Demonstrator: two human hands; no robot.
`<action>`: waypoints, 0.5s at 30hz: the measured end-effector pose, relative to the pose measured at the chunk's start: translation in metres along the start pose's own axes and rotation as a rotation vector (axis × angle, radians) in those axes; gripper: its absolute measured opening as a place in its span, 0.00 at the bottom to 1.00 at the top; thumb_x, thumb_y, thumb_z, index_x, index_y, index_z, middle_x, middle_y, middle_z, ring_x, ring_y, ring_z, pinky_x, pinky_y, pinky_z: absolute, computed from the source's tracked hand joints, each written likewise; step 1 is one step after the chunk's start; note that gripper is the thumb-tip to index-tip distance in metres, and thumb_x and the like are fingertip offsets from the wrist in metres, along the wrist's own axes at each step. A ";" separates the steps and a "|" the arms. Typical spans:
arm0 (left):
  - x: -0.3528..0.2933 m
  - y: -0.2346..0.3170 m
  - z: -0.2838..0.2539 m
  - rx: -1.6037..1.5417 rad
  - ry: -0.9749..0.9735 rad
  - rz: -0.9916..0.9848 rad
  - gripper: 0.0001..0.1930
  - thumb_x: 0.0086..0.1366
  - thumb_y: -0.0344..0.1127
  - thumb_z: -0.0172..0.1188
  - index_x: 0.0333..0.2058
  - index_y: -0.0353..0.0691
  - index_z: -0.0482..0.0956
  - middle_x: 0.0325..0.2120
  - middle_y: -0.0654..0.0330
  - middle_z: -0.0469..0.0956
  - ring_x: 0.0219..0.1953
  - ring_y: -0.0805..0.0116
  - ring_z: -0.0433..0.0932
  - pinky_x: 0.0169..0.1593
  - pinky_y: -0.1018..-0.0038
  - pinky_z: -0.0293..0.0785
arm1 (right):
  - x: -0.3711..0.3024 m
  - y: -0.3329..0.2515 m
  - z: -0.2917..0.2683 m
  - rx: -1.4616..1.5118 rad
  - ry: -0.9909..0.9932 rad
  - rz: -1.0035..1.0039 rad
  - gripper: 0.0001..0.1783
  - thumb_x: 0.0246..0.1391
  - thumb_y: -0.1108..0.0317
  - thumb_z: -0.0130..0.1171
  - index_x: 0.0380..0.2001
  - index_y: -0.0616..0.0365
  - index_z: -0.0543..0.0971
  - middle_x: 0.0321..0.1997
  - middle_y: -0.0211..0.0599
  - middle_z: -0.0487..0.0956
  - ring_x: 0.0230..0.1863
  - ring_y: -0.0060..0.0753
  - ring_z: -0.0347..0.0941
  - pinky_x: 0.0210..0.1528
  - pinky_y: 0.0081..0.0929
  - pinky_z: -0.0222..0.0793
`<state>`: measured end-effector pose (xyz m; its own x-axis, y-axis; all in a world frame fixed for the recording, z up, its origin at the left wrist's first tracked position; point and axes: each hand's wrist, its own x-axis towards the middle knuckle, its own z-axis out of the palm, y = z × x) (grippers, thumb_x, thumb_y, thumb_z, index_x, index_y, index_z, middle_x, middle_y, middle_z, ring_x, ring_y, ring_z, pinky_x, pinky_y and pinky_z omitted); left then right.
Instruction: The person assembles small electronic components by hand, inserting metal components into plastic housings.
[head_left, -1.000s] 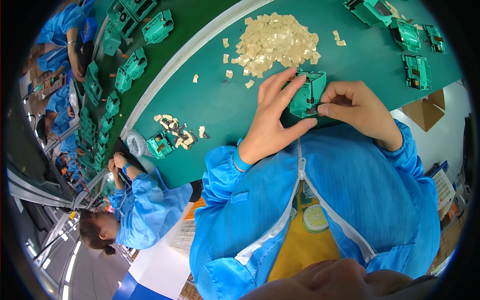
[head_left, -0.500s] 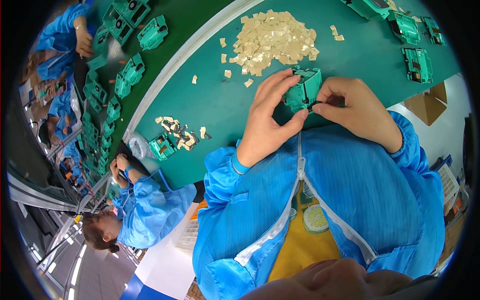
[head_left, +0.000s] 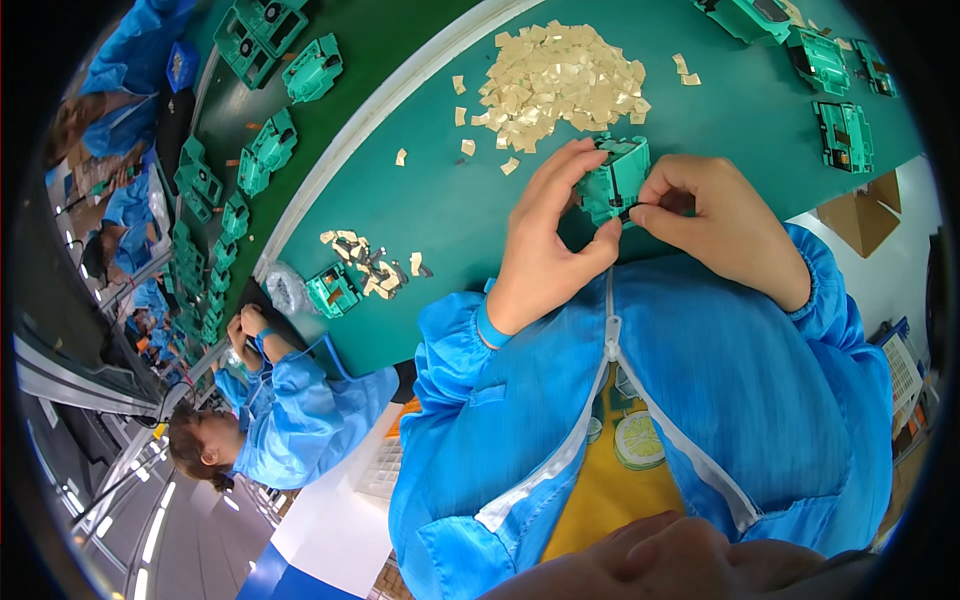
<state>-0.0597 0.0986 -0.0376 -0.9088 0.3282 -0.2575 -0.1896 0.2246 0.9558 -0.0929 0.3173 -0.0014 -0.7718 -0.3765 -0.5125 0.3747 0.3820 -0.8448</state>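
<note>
- Green housing (head_left: pixel 617 178) is gripped by the left hand (head_left: pixel 548 240), fingers along its side, thumb at its near end.
- Right hand (head_left: pixel 722 215) pinches a black part (head_left: pixel 628 213) at that end.
- Pale-gold pieces (head_left: pixel 565 85) lie heaped just beyond the grip.

Well to the right of the right hand (head_left: pixel 718 208), a cardboard box (head_left: pixel 858 224) is sitting past the table (head_left: pixel 440 190); left of the left hand (head_left: pixel 545 245), a clear plastic bag (head_left: pixel 287 288) is lying near a co-worker (head_left: pixel 318 425) in blue.
</note>
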 end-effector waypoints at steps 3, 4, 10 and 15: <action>0.002 0.001 0.001 0.002 -0.003 0.003 0.34 0.59 0.20 0.61 0.65 0.41 0.69 0.69 0.52 0.64 0.70 0.56 0.67 0.67 0.55 0.71 | 0.000 0.001 -0.002 0.003 0.002 -0.004 0.11 0.54 0.70 0.67 0.30 0.70 0.81 0.24 0.40 0.81 0.25 0.26 0.76 0.28 0.27 0.70; 0.002 0.001 0.002 0.002 -0.003 0.002 0.34 0.59 0.20 0.61 0.65 0.41 0.69 0.69 0.52 0.64 0.70 0.56 0.67 0.67 0.55 0.71 | 0.000 0.000 -0.003 0.004 0.002 -0.004 0.11 0.54 0.70 0.67 0.30 0.70 0.81 0.24 0.40 0.81 0.25 0.26 0.76 0.28 0.27 0.70; 0.004 0.003 0.006 -0.009 0.005 -0.009 0.34 0.59 0.20 0.61 0.66 0.41 0.69 0.69 0.53 0.64 0.70 0.56 0.66 0.67 0.55 0.71 | 0.000 -0.002 -0.006 -0.033 0.014 -0.016 0.11 0.54 0.69 0.66 0.29 0.70 0.81 0.23 0.43 0.81 0.24 0.29 0.77 0.28 0.28 0.71; 0.004 0.005 0.009 0.000 0.015 -0.010 0.34 0.59 0.20 0.61 0.65 0.41 0.69 0.69 0.53 0.64 0.70 0.56 0.66 0.67 0.56 0.71 | -0.002 -0.001 -0.005 -0.043 0.044 -0.040 0.12 0.54 0.69 0.66 0.29 0.71 0.81 0.23 0.45 0.81 0.23 0.30 0.77 0.27 0.29 0.70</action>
<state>-0.0613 0.1094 -0.0347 -0.9122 0.3126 -0.2648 -0.1986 0.2280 0.9532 -0.0947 0.3221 0.0009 -0.8079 -0.3548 -0.4705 0.3213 0.4041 -0.8564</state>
